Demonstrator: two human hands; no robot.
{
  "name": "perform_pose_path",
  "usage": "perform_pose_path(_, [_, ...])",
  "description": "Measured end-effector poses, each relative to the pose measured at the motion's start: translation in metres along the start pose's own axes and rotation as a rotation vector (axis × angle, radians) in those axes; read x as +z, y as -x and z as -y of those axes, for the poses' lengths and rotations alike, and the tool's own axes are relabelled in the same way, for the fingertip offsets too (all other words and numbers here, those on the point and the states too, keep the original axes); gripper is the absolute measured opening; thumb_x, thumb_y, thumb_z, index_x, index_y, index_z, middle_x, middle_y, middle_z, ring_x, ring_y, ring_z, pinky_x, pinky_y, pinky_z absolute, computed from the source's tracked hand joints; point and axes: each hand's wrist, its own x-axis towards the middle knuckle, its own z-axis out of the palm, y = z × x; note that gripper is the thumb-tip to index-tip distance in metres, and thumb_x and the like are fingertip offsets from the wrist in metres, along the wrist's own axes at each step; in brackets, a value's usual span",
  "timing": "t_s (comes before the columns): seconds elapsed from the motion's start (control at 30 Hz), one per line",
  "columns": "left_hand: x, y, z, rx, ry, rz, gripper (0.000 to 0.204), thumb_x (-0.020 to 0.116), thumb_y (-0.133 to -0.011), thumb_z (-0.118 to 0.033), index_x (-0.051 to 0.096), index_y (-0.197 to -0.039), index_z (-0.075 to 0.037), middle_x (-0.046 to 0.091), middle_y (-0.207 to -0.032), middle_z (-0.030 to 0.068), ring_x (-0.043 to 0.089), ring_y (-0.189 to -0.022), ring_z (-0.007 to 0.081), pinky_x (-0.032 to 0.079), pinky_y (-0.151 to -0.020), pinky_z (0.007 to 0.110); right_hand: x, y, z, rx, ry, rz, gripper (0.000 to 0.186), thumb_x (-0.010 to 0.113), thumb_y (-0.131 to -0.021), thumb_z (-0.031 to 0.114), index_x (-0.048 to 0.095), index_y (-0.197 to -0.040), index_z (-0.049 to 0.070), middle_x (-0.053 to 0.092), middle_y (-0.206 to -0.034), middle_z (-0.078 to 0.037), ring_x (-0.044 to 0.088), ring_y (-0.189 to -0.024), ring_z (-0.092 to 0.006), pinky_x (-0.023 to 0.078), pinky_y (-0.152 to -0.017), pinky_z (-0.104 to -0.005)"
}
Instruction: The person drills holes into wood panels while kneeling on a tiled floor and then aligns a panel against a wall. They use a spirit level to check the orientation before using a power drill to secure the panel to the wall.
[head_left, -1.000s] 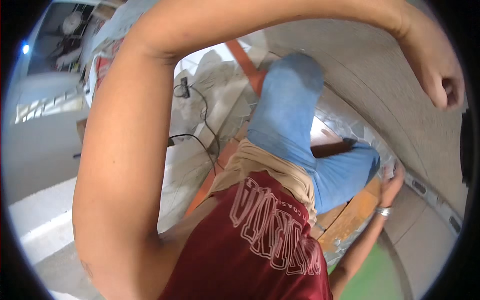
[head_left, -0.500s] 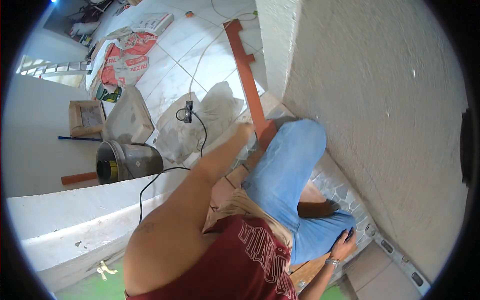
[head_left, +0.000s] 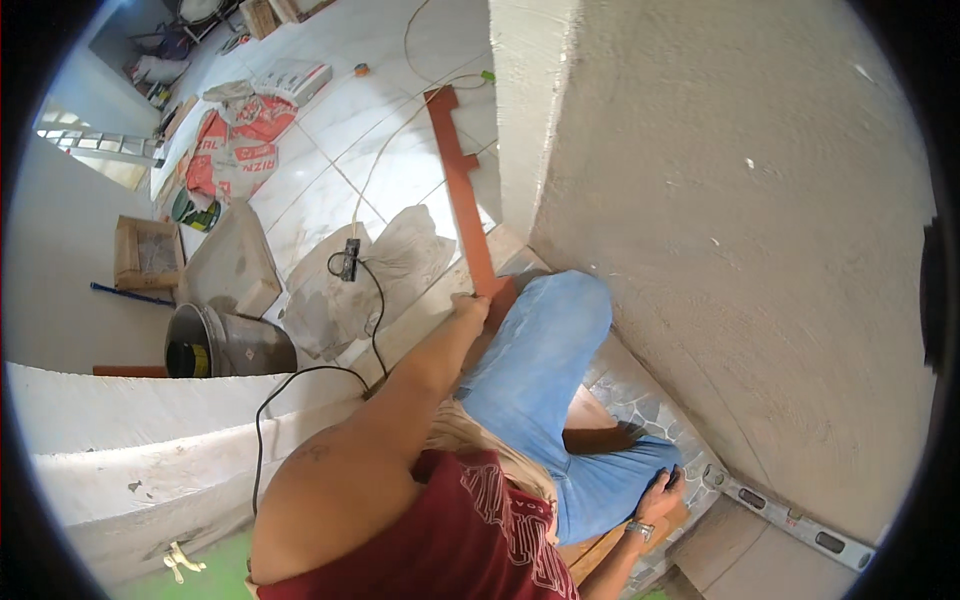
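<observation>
Touching the near end of a long orange-brown strip (head_left: 460, 190), the left hand (head_left: 468, 305) has its fingers partly bent at the strip's left edge; whether they grip it cannot be told. The strip runs away across the light tiled floor (head_left: 330, 150), with short square tabs along its right side, and its near end lies just beside the left leg of the blue jeans (head_left: 545, 345). The right hand (head_left: 657, 497), with a metal band (head_left: 640, 530) at the wrist, rests by the other knee, its fingers curled around a small dark object (head_left: 673, 477) too small to make out.

Just right of that hand, a spirit level (head_left: 785, 512) lies along the foot of the rough grey wall (head_left: 720, 220). Irregular grey stone pieces (head_left: 655, 405) show between the jeans and the wall.

Left of the strip, a black socket block (head_left: 350, 260) with cables sits on a crumpled grey sheet (head_left: 315, 300). Farther left, a dirty bucket (head_left: 255, 345) lies tipped on its side near a wooden box (head_left: 128, 255). Beyond them is a red-and-white sack (head_left: 235, 155).
</observation>
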Motion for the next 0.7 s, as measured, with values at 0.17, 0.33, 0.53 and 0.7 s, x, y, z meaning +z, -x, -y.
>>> perform_pose_path(0.17, [-0.15, -0.11, 0.025, 0.516, 0.26, 0.408, 0.049, 0.068, -0.087, -0.021, 0.057, -0.128, 0.002, 0.063, -0.123, 0.0201, 0.062, -0.113, 0.0284, 0.049, -0.097, 0.04, 0.03, 0.015, 0.011, -0.036, -0.107, 0.033, 0.034, 0.058, -0.096, 0.014, 0.058, -0.122, -0.008, 0.061, -0.122, -0.022, 0.059, -0.114, -0.0329, 0.044, -0.102, -0.0412])
perform_pose_path(0.33, [-0.158, 0.048, -0.067, 0.142, 0.758, 0.775, 0.047, 0.06, -0.091, -0.024, 0.055, -0.132, 0.0, 0.063, -0.126, 0.0145, 0.062, -0.116, 0.0287, 0.049, -0.102, 0.044, -0.004, 0.003, -0.014, -0.074, 0.181, -0.122, 0.036, 0.057, -0.092, 0.016, 0.061, -0.119, -0.008, 0.063, -0.116, -0.025, 0.057, -0.111, -0.0399, 0.043, -0.1, -0.0475])
perform_pose_path(0.53, [-0.219, 0.219, -0.138, 0.205, 0.81, 1.094, 0.049, 0.06, -0.093, -0.029, 0.052, -0.135, -0.006, 0.062, -0.127, 0.0088, 0.061, -0.113, 0.0242, 0.049, -0.098, 0.041, 0.037, 0.003, 0.147, -0.417, -0.254, 0.081, 0.024, 0.059, -0.087, 0.004, 0.067, -0.11, -0.001, 0.069, -0.104, -0.018, 0.066, -0.095, -0.0336, 0.051, -0.087, -0.0411])
perform_pose_path(0.7, [-0.158, 0.397, -0.115, -0.056, 0.978, 1.359, 0.034, 0.053, -0.102, -0.027, 0.054, -0.132, -0.013, 0.061, -0.125, 0.0034, 0.061, -0.101, 0.018, 0.051, -0.081, 0.038, 0.12, 0.015, 0.279, -0.663, -0.623, 0.457, 0.084, 0.079, -0.081, 0.03, 0.036, -0.148, 0.004, 0.058, -0.135, -0.018, 0.055, -0.123, -0.0326, 0.044, -0.104, -0.0433])
